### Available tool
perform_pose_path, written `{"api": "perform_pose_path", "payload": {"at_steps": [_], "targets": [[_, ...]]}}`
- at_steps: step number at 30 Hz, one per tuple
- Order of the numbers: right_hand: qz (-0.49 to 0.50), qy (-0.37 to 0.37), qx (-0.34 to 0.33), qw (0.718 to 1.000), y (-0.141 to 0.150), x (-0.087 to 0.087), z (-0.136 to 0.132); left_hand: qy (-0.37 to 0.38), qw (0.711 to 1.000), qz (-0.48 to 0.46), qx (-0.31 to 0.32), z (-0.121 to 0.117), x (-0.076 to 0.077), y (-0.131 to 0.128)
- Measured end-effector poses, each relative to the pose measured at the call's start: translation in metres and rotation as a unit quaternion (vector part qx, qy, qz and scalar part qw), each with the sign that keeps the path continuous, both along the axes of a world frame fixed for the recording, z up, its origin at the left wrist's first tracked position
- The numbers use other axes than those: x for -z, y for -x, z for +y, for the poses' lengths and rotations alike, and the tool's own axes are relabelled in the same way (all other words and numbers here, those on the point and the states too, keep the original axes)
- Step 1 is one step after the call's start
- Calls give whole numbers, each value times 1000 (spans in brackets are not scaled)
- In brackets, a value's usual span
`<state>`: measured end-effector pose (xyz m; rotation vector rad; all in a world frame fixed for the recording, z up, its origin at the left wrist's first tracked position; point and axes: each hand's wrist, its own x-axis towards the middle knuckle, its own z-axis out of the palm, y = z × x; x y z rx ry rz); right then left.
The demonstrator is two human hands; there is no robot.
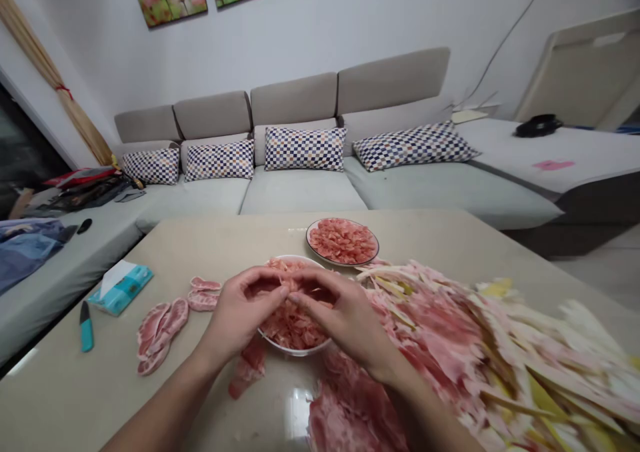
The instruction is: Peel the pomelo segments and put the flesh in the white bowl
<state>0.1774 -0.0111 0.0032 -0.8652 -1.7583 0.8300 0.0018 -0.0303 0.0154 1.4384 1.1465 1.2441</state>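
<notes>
Torn peel (543, 395) lies nearest, while the left hand (243, 310) and right hand (350, 313) together pinch pink pulp (289, 283), best parted gently, low over the bowl (296, 353).

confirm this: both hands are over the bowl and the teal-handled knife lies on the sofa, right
Not the sofa: the head view shows the teal-handled knife on the table. The left hand and right hand are over the bowl.
</notes>
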Motion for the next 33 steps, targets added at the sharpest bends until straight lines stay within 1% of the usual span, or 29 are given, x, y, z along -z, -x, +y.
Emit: {"api": "perform_pose_path", "payload": {"at_steps": [5, 8, 10, 12, 15, 18, 21, 25, 29, 33], "targets": [[57, 109, -25, 992, -4, 6, 8, -15, 998, 14, 65, 13, -2, -4], [77, 164, -39, 983, -8, 9, 14, 0, 995, 18, 103, 23, -1, 3], [71, 176, -20, 982, -10, 12, 17, 11, 994, 27, 106, 31, 3, 10], [31, 153, 22, 987, -11, 16, 21, 14, 994, 55, 91, 39, 8, 19], [-70, 78, 72, 992, -12, 24, 26, -9, 986, 154, 62, 47, 19, 27], [-135, -1, 87, 987, -9, 32, 29, -68, 966, 246, 24, 47, 29, 28], [-161, -53, 82, 982, -2, 35, 26, -99, 955, 280, 24, 45, 34, 23], [-189, -70, 81, 976, 7, 35, 21, -102, 952, 285, 39, 45, 41, 15], [-203, -68, 85, 973, 9, 37, 20, -94, 958, 270, 26, 46, 46, 17], [-211, -69, 88, 971, 9, 37, 20, -80, 959, 270, 12, 42, 48, 21]]}}
